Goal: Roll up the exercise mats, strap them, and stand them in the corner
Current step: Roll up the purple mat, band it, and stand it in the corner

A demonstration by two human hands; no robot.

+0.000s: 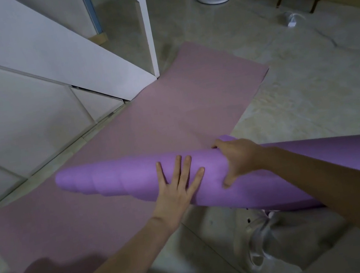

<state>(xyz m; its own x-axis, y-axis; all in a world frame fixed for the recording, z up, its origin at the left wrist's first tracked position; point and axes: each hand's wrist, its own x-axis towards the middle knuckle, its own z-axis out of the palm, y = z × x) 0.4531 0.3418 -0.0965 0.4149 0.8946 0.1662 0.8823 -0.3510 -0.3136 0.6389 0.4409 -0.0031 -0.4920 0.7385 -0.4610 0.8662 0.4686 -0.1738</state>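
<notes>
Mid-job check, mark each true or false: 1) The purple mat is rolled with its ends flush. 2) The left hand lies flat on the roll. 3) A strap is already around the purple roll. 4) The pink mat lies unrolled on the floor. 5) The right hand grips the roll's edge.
1) False. The purple mat has telescoped: its layers step out in a cone toward the left end.
2) True. The left hand lies open, fingers spread, on the roll.
3) False. No strap shows on the visible part of the roll.
4) True. The pink mat lies flat on the floor, beside the white cabinet.
5) True. The right hand curls around the outer edge.
</notes>
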